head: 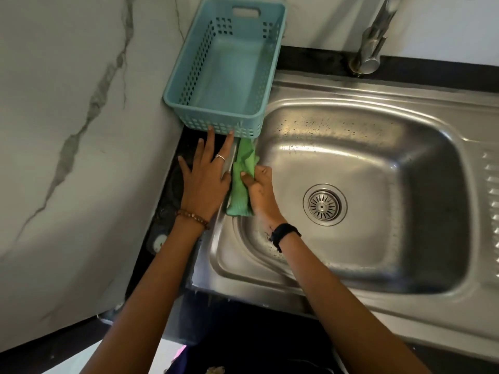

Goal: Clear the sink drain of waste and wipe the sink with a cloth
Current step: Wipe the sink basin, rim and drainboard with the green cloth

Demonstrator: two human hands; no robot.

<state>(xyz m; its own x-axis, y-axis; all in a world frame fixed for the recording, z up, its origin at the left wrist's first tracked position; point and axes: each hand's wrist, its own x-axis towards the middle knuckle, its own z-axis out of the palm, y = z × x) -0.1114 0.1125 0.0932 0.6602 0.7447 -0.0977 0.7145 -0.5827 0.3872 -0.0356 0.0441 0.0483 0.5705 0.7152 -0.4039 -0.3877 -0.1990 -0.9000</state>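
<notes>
A stainless steel sink [351,147] fills the right of the view, with a round slotted drain strainer [324,204] in its basin. A green cloth [241,182] lies on the sink's left rim. My right hand [260,188] grips the cloth against that rim. My left hand [206,174] rests flat with straight fingers on the dark counter strip left of the sink, fingertips touching the near wall of a teal plastic basket [205,103].
The empty teal basket stands on the counter corner at the back left. A steel tap [374,39] rises behind the sink. A marbled wall [67,130] closes the left side. A ribbed draining board [490,201] lies at the right edge.
</notes>
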